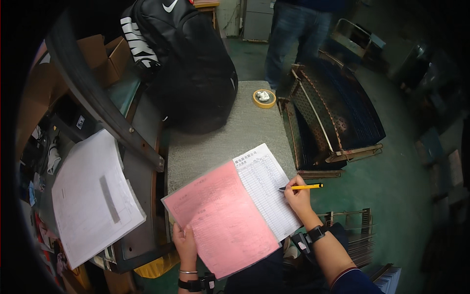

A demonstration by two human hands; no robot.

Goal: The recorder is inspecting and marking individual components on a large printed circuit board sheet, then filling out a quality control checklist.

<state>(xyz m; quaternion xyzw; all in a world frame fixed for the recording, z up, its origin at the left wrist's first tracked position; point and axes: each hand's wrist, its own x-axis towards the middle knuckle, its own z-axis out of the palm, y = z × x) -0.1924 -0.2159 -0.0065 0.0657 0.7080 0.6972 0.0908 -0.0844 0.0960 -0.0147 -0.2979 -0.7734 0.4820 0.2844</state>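
Observation:
My right hand (296, 196) is closed round a yellow pen (307, 186) with a black tip, which meets the gridded white form (262, 183). Covering the form's left part is a pink printed sheet (220, 220), apparently in a clear sleeve. At that sheet's lower left edge is my left hand (185, 242), thumb on top and the other fingers partly hidden beneath, gripping it. The papers rest at a slant over the near end of a grey textured tabletop (196, 157), their lower corner reaching past its edge.
A black backpack (191, 68) stands at the table's back left, with a tape roll (264, 98) holding crumpled white stuff to its right. Metal racks of dark panels (333, 103) stand right of the table. White papers (93, 196) lie left, beside a metal frame (98, 93). A person in jeans (298, 36) stands behind.

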